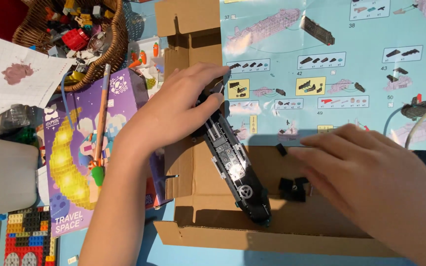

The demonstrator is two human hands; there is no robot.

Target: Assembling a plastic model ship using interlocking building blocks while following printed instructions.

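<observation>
A long black brick-built ship hull (236,165) lies slantwise on a flattened cardboard box (208,231). My left hand (173,111) grips its upper end, fingers curled over the top. My right hand (371,170) rests flat on the cardboard to the right, fingertips close to several small loose black brick pieces (292,188). One more small black piece (281,149) lies just above them. A light blue sheet of building instructions (331,64) lies spread above both hands, partly in shadow.
A wicker basket (114,44) of mixed coloured bricks stands at the top left. A purple box (70,162) with a pencil (100,118) on it lies left of the cardboard. A white container (3,177) and a coloured brick plate (28,236) sit at the left edge.
</observation>
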